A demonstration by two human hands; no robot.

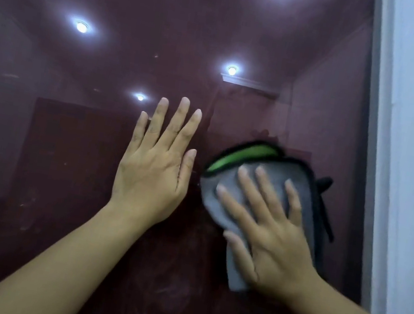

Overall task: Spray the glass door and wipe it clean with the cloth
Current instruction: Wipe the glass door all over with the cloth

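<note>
Most of the frame is filled by the glass door (58, 186), a dark reddish pane in which four round ceiling lights are mirrored: one at the top edge right of centre, one at upper left (81, 26), one right of centre (232, 70) and a smaller one near the middle (140, 97). A pale white door frame (397, 161) runs down the right side of the frame, with ridged vertical mouldings; it borders the pane just to the right of the cloth. Faint whitish smears and specks are seen on the lower part of the glass, around and below the forearms.

The cloth (225, 187) is a soft grey microfibre piece with a black stitched edge; a bright green face is turned up along its top fold, and a small black loop sticks out at its right side. It lies flat against the glass in the right-centre of the frame.

The right hand (269, 233) is laid on the cloth with fingers spread and straight, pressing it to the pane; nothing is curled round it. The cloth reaches out above the fingertips and below the thumb. The left hand (154, 167) is set flat on bare glass just to the left of the cloth, fingers straight and close together, holding nothing.
</note>
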